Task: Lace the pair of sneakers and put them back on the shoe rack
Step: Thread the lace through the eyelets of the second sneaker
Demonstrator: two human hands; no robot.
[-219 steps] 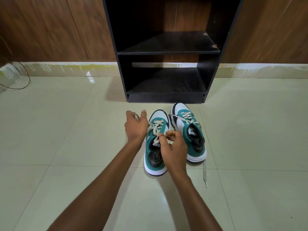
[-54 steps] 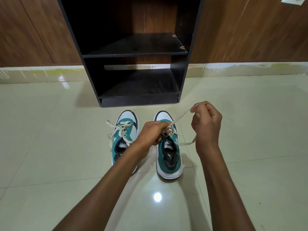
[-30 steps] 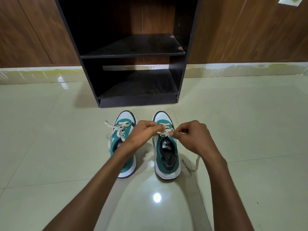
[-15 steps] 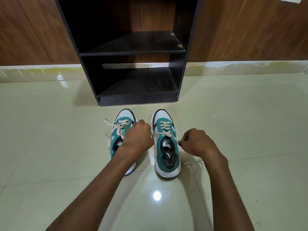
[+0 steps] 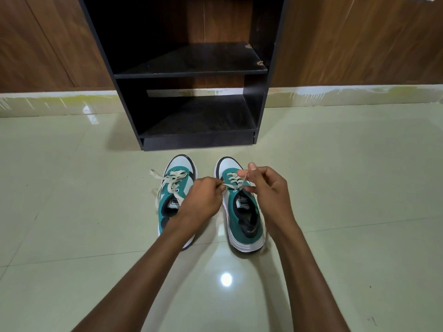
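Observation:
Two teal-and-white sneakers stand side by side on the tiled floor, toes toward the black shoe rack. The left sneaker has its cream lace tied loosely, ends trailing to the left. Over the right sneaker, my left hand pinches one end of the cream lace at the shoe's left side. My right hand grips the other end above the tongue, thumb raised. The lace runs taut between both hands.
The rack has two bare dark shelves and stands against a wood-panelled wall with a pale skirting strip. Glossy pale tiles spread on every side, with a lamp glare spot near my forearms.
Half a second ago my hands were pulled apart beside the right sneaker. Both have now come in over its tongue, the right hand lifted with the lace end.

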